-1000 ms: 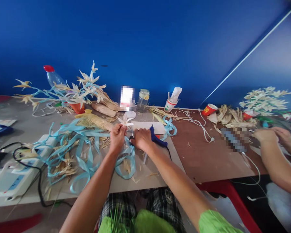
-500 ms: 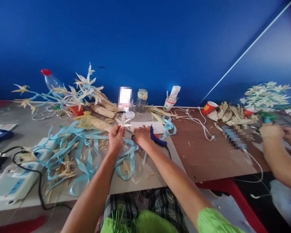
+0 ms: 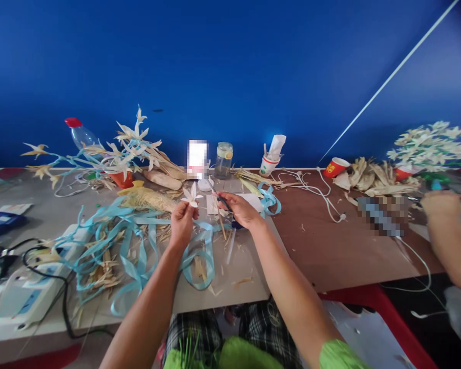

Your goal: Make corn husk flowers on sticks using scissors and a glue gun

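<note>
My left hand (image 3: 182, 220) pinches a pale corn-husk flower (image 3: 192, 195) by its base, with the pointed petals spread upward. To its right, my right hand (image 3: 240, 209) is closed around scissors (image 3: 222, 201), whose blades point up and left, apart from the flower. Under the right hand a dark blue glue gun (image 3: 236, 225) is mostly hidden. Light blue ribbon (image 3: 209, 256) loops over the table just below my left hand. Past the right hand lies a further curl of blue ribbon (image 3: 271, 199).
Tangled ribbon and husk scraps lie left, beside a white power strip (image 3: 42, 282) with black cables. Behind stand husk flowers in a red cup (image 3: 121, 179), a clear jar (image 3: 224, 161) and a white cup (image 3: 269, 165). At the right edge, a co-worker's hand (image 3: 443, 205) works near husks.
My right hand has lifted off the table and turned, and the scissors now show in it. The flower in my left hand has shifted slightly left and down.
</note>
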A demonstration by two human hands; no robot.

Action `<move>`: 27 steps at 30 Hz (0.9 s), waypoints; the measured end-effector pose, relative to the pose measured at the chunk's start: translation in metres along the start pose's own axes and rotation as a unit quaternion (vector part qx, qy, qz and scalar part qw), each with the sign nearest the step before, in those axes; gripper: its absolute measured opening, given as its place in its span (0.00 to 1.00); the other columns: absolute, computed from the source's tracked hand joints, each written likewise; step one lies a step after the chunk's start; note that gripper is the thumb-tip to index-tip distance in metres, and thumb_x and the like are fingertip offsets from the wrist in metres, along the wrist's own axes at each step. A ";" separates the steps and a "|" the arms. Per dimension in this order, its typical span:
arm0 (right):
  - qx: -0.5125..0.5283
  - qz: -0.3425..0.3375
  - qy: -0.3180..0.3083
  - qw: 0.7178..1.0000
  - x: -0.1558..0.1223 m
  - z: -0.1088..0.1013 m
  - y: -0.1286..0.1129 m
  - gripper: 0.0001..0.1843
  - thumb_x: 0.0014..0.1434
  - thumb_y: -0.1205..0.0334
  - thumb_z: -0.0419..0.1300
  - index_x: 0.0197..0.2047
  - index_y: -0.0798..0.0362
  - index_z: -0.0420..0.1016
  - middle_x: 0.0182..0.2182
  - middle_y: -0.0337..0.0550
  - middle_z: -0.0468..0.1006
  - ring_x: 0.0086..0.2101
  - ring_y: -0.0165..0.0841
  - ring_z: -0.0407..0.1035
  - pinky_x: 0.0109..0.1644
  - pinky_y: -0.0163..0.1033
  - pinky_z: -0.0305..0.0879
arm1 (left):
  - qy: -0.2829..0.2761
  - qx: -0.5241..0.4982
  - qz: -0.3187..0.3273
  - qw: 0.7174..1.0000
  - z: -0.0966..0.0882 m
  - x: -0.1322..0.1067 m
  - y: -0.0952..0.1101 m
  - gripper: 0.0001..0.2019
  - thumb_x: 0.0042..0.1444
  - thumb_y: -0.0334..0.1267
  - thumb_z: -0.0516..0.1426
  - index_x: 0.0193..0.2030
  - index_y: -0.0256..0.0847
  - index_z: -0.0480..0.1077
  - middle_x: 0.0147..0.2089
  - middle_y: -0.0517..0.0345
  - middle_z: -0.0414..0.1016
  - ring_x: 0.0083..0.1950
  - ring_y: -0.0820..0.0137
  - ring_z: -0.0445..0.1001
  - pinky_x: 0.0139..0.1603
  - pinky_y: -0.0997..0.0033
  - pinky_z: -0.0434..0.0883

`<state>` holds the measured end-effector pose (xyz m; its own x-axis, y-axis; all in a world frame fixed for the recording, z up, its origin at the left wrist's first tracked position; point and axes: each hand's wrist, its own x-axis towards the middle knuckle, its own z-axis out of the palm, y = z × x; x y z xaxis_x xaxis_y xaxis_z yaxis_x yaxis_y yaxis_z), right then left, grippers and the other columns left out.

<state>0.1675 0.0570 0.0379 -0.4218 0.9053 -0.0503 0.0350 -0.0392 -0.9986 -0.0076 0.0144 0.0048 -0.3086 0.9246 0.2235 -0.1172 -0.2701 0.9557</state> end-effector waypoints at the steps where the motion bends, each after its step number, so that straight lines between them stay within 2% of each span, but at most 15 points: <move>1: 0.025 -0.004 -0.021 0.999 -0.003 -0.004 0.000 0.30 0.46 0.50 0.63 0.52 0.53 0.69 0.42 0.45 0.76 0.37 0.32 0.70 0.42 0.35 0.65 | -0.005 0.007 0.000 1.000 0.000 0.000 0.000 0.11 0.54 0.44 0.56 0.34 0.37 0.70 0.24 0.62 0.64 0.24 0.78 0.61 0.26 0.77 0.60; 4: 0.046 -0.023 -0.054 0.997 -0.015 -0.012 -0.004 0.31 0.44 0.50 0.65 0.51 0.51 0.70 0.43 0.45 0.75 0.40 0.33 0.70 0.44 0.37 0.66 | -0.026 0.039 0.013 0.999 0.000 -0.001 0.002 0.10 0.55 0.43 0.54 0.33 0.38 0.69 0.23 0.62 0.64 0.24 0.77 0.61 0.27 0.76 0.60; 8: -0.045 -0.030 -0.071 0.996 -0.029 -0.018 -0.009 0.28 0.47 0.54 0.64 0.51 0.55 0.72 0.34 0.42 0.76 0.35 0.31 0.69 0.43 0.37 0.65 | -0.036 0.130 0.047 0.990 -0.003 -0.001 0.000 0.09 0.55 0.38 0.52 0.26 0.39 0.65 0.22 0.63 0.62 0.24 0.76 0.60 0.27 0.75 0.58; 11: -0.099 -0.035 -0.073 0.992 -0.037 -0.024 -0.009 0.26 0.49 0.55 0.62 0.51 0.57 0.72 0.30 0.41 0.75 0.32 0.29 0.68 0.41 0.36 0.66 | -0.035 0.228 0.105 0.967 -0.006 0.002 -0.003 0.10 0.53 0.33 0.51 0.21 0.40 0.59 0.21 0.63 0.58 0.24 0.75 0.57 0.27 0.75 0.55; 15: -0.127 -0.038 -0.086 0.987 -0.040 -0.036 -0.006 0.26 0.50 0.56 0.62 0.51 0.58 0.72 0.31 0.42 0.75 0.32 0.30 0.68 0.40 0.37 0.65 | -0.046 0.316 0.190 0.928 -0.009 0.005 -0.002 0.12 0.52 0.29 0.51 0.20 0.40 0.54 0.22 0.62 0.57 0.25 0.74 0.56 0.28 0.73 0.54; 21: -0.180 -0.020 -0.098 0.979 -0.041 -0.051 -0.002 0.26 0.50 0.55 0.62 0.51 0.60 0.72 0.33 0.44 0.76 0.32 0.31 0.68 0.39 0.36 0.65 | -0.089 0.394 0.238 0.883 -0.014 0.007 0.003 0.09 0.56 0.28 0.47 0.27 0.41 0.61 0.28 0.56 0.62 0.31 0.70 0.62 0.34 0.71 0.60; 27: -0.192 -0.005 -0.127 0.973 -0.044 -0.053 -0.006 0.23 0.50 0.55 0.61 0.48 0.59 0.75 0.37 0.45 0.78 0.35 0.32 0.70 0.40 0.36 0.65 | -0.097 0.430 0.251 0.862 -0.018 0.009 -0.001 0.09 0.57 0.28 0.46 0.34 0.39 0.66 0.31 0.54 0.65 0.35 0.68 0.66 0.37 0.70 0.63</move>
<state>0.2339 0.0396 0.0471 -0.6329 0.7689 -0.0907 0.3451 0.1754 -0.9220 -0.0270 0.0179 0.0020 0.0567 0.7990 0.5986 0.7533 -0.4277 0.4996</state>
